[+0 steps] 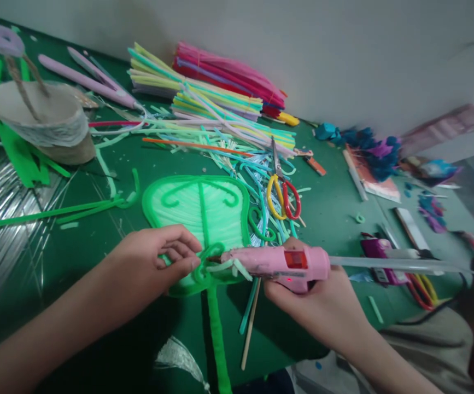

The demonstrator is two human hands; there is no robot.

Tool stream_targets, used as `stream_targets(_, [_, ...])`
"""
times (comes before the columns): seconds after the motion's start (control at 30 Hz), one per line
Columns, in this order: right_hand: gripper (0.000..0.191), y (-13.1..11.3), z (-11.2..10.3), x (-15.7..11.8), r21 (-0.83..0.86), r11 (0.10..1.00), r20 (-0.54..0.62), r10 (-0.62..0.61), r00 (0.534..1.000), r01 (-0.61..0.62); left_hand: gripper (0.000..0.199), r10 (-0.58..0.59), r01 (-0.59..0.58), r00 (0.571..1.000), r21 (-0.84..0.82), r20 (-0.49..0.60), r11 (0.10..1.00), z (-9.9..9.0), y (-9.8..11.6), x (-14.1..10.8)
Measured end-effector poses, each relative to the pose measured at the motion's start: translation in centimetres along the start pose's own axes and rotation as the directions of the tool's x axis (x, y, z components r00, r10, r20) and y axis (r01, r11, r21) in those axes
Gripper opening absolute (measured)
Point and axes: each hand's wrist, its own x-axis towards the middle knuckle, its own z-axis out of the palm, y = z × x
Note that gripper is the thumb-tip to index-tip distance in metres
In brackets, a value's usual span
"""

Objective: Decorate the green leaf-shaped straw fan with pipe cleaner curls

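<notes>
My right hand [322, 306] is wrapped round a pink hot glue gun [269, 261], with a clear glue stick [388, 265] running out of its back. The gun's nozzle points left, at a curled green pipe cleaner [210, 254] low on a green hand fan [224, 219]. Thumb and fingers of my left hand [150, 262] pinch the edge of that curl. The fan lies flat, its face pale green with a darker rim, scrolls and centre line. Its wrapped green handle [217, 339] runs toward me. Pale bits cling near the nozzle.
Scissors [280, 197] lie right of the fan beside loose pipe cleaner pieces. Behind are bundled pipe cleaners [228, 76] and a pink hair-straightener-like tool [89, 82]. A paper cup [56, 131] stands left. A silvery tassel [179, 358] lies in front. Another person [433, 345] sits at right.
</notes>
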Motion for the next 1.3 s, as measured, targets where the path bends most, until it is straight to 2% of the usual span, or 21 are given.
stream_targets(0.3, [0.017, 0.19, 0.17, 0.08, -0.019, 1.0, 0.005, -0.011, 1.0, 0.011, 0.023, 0.024, -0.023, 1.0, 0.005, -0.017, 1.0, 0.29, 0.04, -0.04])
stream_targets(0.63, [0.018, 0.54, 0.21, 0.18, -0.049, 0.999, 0.021, 0.009, 1.0, -0.008, 0.025, -0.029, 0.029, 1.0, -0.032, 0.008, 0.999, 0.16, 0.25, 0.11])
stream_targets(1.3, [0.015, 0.14, 0.16, 0.31, -0.071, 0.996, 0.028, -0.05, 0.998, 0.052, 0.023, -0.009, 0.009, 1.0, -0.016, 0.006, 1.0, 0.14, 0.38, -0.22])
